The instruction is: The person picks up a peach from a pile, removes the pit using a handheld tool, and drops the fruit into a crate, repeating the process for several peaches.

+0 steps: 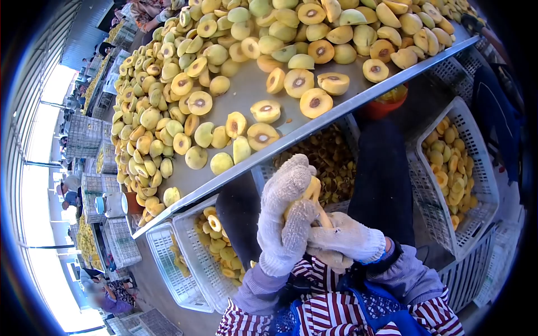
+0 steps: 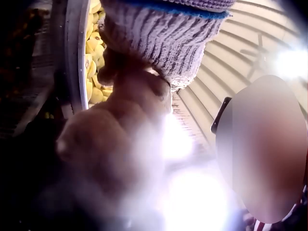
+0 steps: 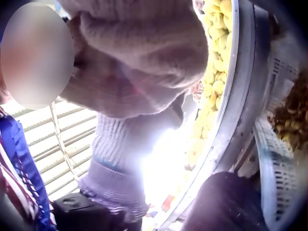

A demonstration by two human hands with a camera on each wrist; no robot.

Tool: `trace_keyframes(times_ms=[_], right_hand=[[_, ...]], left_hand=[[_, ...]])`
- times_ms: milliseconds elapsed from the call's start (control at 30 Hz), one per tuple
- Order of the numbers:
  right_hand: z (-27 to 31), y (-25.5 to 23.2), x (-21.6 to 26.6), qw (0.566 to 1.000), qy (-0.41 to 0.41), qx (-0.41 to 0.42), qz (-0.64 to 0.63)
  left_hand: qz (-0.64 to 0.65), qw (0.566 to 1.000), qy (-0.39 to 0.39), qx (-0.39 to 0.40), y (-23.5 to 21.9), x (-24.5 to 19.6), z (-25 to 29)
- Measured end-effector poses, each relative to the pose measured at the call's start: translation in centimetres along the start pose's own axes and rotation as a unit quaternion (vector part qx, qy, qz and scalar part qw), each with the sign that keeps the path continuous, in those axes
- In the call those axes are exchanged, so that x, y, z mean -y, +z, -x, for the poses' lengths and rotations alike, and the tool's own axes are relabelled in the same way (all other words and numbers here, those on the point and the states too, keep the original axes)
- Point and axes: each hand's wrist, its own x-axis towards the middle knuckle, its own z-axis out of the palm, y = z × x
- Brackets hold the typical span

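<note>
In the head view, both hands wear pale knitted gloves and meet over the lap. The left hand [image 1: 286, 215] stands upright with its fingers curled round a yellow fruit piece [image 1: 311, 190]. Against its lower side, the right hand [image 1: 344, 238] has curled fingers at the narrow, orange-yellow lower part of the piece; whether it also holds a small tool is hidden. Blurred gloves fill much of both wrist views, and the fruit cannot be made out there.
Halved yellow fruits [image 1: 200, 103] lie heaped on a metal table [image 1: 238, 84] whose raised rim [image 1: 314, 127] runs diagonally before the hands. Crates of fruit stand left and right [image 1: 486, 193]; a crate of darker scraps [image 1: 330, 162] sits below the rim. Other people are in the background.
</note>
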Motion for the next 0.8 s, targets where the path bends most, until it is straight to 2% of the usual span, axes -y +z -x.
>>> trace_keyframes(times_ms=[33,167,233,333,400,467,533,567,633,700,767,800], right_hand=[[-0.1,-0.1,0.0,1.000,0.022,0.007,0.012],[0.4,0.1,0.9,0.995,0.068,0.018,-0.070],[0.4,-0.2,0.4,0.988,0.081,0.037,-0.123],[-0.6,-1.9,-2.3,0.940,0.059,0.194,-0.273],[-1.3,-2.0,-4.2,0.879,0.038,0.290,-0.377],[-1.3,-2.2,-4.7,0.842,0.030,0.334,-0.423],[-0.8,-2.0,-4.2,0.844,0.040,0.334,-0.417],[-0.6,-1.9,-4.0,0.845,0.042,0.334,-0.415],[-0.4,-1.6,-3.8,0.845,0.039,0.330,-0.420],[0.3,-1.1,-3.2,0.876,0.050,0.262,-0.402],[0.1,-1.1,-3.3,0.845,0.050,0.303,-0.437],[-0.9,-1.4,-4.2,0.791,0.044,0.376,-0.480]], left_hand=[[0.100,0.995,-0.016,-0.016,0.5,0.9,0.1],[0.049,0.998,-0.026,0.015,0.0,0.9,-0.3],[0.029,0.997,-0.043,0.062,-0.8,0.9,-1.1],[0.013,0.993,0.002,0.119,-1.4,0.8,-2.2],[-0.012,0.991,0.053,0.120,-1.2,0.7,-2.3],[0.055,0.991,0.003,0.118,-0.8,0.3,-2.3],[0.210,0.960,-0.150,0.108,-0.1,-0.9,-2.1],[0.177,0.967,-0.164,0.077,0.5,-1.5,-2.1],[0.212,0.959,-0.181,0.061,1.0,-1.8,-1.9],[0.227,0.953,-0.192,0.051,1.2,-2.0,-1.8],[0.225,0.953,-0.197,0.050,1.3,-2.1,-1.9],[0.223,0.957,-0.176,0.057,1.3,-2.0,-1.9]])
